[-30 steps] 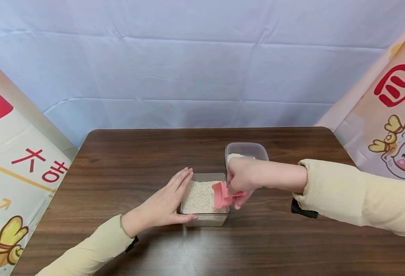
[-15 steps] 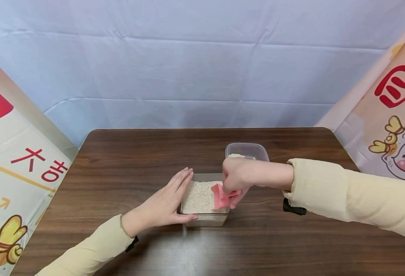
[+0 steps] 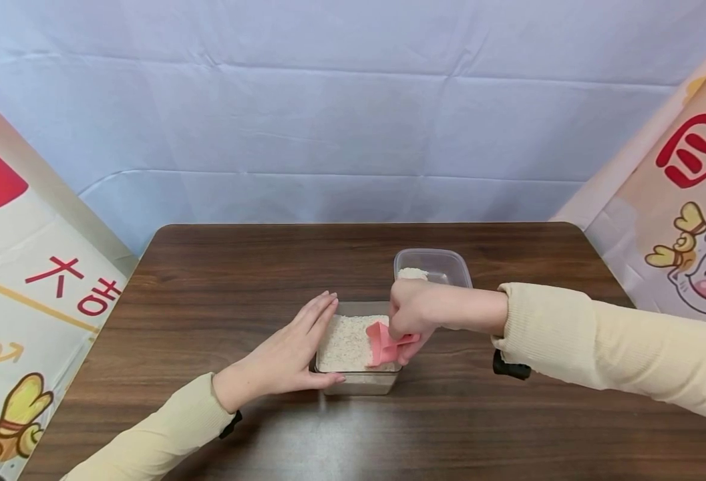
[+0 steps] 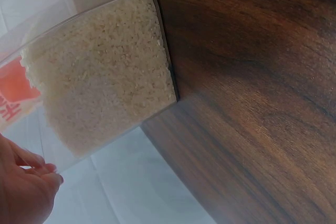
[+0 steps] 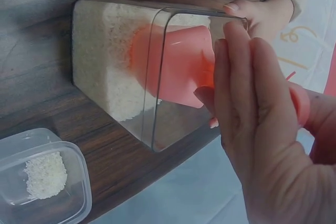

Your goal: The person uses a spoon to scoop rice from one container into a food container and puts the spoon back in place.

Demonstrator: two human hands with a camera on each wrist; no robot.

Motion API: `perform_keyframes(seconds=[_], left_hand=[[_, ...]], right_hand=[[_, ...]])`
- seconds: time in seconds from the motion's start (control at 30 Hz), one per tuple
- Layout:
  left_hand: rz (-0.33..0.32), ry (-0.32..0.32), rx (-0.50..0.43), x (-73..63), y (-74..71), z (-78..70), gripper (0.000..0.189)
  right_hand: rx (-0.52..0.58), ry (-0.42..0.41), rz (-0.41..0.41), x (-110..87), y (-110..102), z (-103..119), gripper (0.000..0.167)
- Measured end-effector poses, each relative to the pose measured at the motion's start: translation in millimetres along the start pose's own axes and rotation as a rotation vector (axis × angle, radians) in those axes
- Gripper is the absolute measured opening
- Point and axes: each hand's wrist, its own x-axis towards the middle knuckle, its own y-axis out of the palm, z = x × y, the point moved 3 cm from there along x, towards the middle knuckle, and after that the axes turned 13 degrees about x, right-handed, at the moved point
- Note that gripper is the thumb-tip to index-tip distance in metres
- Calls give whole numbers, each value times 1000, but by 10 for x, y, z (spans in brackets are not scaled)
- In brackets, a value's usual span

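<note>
A tall clear container (image 3: 361, 385) of white rice (image 3: 343, 344) stands near the middle of the table. My left hand (image 3: 289, 351) rests along its left side, fingers straight, with the thumb at the front rim and the fingertips toward the back corner. In the left wrist view, rice (image 4: 105, 66) fills much of the container. My right hand (image 3: 409, 310) grips a pink scoop (image 3: 380, 344) by its handle, over the container's right side. Seen from the right wrist, the scoop's cup (image 5: 181, 66) is inside the container, its lower end in the rice.
A smaller clear plastic box (image 3: 451, 267) with a little rice (image 3: 413, 273) sits behind and to the right, partly hidden by the right hand and forearm. The dark wooden table (image 3: 238, 267) ends at a pale cloth backdrop (image 3: 328, 133).
My right hand and forearm have shifted slightly left, and the scoop's tilt has changed a little within the container. The left hand and both containers stay in place.
</note>
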Motion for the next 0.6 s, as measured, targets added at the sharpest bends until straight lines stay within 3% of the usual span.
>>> perform_keyframes(seconds=[0.2, 0.4, 0.6], left_hand=[[4, 4, 3, -3, -13, -5, 101], [9, 3, 12, -3, -12, -6, 101], [12, 1, 5, 0, -12, -3, 101]], right_hand=[[85, 17, 54, 10, 8, -76, 35], [176, 40, 76, 20, 10, -151, 25], [188, 50, 118, 31, -3, -202, 19]])
